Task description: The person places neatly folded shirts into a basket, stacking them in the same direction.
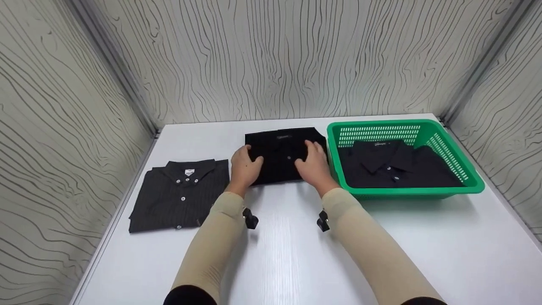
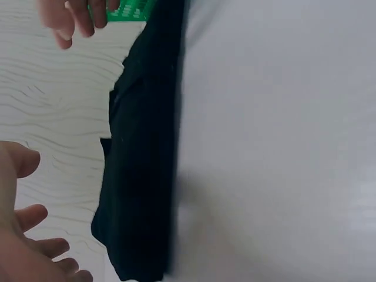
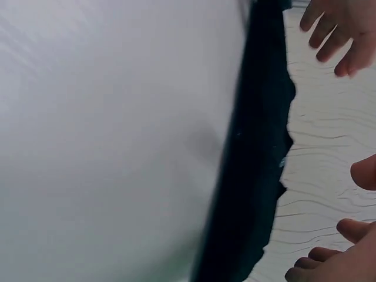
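A folded black shirt [image 1: 275, 163] lies flat at the middle of the table, with a small label and a button showing. Over its left part hovers my left hand [image 1: 245, 168], fingers relaxed and spread from the thumb. My right hand [image 1: 314, 164] is over the right part in the same way. In the left wrist view, a gap shows between the left hand [image 2: 29, 235] and the shirt [image 2: 144, 158]. The right wrist view likewise has the right hand [image 3: 341, 252] apart from the shirt [image 3: 252, 147]. Neither hand holds anything.
Left of the hands lies a folded dark striped shirt [image 1: 180, 199] with white buttons. A green plastic basket [image 1: 417, 190] stands on the right, close to the right hand, with a dark shirt [image 1: 394, 165] inside. Patterned panels [image 1: 271, 63] wall in the white table [image 1: 279, 254].
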`<action>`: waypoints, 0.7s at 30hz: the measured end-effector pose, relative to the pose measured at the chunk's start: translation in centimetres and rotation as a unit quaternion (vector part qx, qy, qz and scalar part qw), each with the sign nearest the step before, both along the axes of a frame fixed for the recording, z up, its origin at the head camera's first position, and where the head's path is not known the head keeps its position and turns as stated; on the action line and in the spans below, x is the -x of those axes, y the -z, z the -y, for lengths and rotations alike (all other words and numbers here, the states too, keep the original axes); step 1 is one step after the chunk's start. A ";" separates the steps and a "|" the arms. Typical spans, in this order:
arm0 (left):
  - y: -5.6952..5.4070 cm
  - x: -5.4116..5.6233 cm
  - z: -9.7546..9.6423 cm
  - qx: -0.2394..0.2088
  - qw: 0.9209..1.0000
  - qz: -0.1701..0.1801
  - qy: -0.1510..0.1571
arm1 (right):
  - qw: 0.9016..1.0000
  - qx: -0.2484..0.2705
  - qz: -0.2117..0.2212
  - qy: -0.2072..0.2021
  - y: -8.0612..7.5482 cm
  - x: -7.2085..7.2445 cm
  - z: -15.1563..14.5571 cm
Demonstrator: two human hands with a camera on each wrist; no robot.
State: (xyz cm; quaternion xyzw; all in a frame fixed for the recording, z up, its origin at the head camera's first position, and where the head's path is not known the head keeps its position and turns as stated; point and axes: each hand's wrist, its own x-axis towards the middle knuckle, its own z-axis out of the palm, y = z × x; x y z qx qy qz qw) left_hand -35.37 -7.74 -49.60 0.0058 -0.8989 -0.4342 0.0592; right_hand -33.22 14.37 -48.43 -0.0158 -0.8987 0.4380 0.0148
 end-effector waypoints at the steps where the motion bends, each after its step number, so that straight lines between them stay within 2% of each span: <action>1: 0.2 0.1 0.2 0.007 1.000 0.001 -0.008 | 1.000 -0.004 0.006 0.003 0.4 0.3 0.0; 4: 0.6 0.5 0.8 0.018 0.999 0.018 -0.020 | 1.000 -0.017 0.018 0.014 1.3 0.9 -0.1; 13: 1.8 1.1 1.5 -0.050 0.993 0.106 -0.008 | 0.999 -0.021 0.041 0.024 2.7 1.9 -0.6; 18: 1.5 1.2 1.3 -0.079 0.990 0.113 -0.006 | 0.996 0.017 0.073 0.047 3.0 2.1 -1.2; 21: 1.4 1.2 1.3 -0.084 0.990 0.114 -0.005 | 0.995 0.019 0.087 0.052 3.1 2.2 -1.5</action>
